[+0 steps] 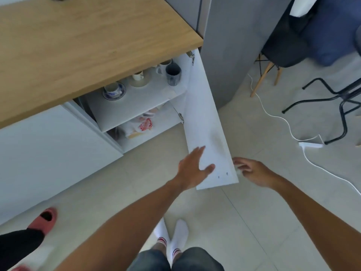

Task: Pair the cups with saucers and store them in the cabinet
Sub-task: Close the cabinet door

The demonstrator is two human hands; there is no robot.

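The white cabinet door (203, 122) stands swung open below a wooden counter (84, 45). On the upper shelf (136, 100) sit a blue-patterned cup on its saucer (114, 91), a pale cup on a beige saucer (139, 78), a dark mug (172, 74) and a light cup (163, 66) behind it. My left hand (193, 167) lies flat and open against the door's inner face near its free edge. My right hand (252, 171) reaches the door's outer edge, its fingers curled around the knob there, blurred.
A plastic bag (142, 125) lies on the lower shelf. A grey fridge (234, 45) stands right of the cabinet. A chair (281, 47), a black metal stand (341, 98) and a white power strip (310, 145) with cable are on the floor at right. Another person's red slipper (44, 220) is at left.
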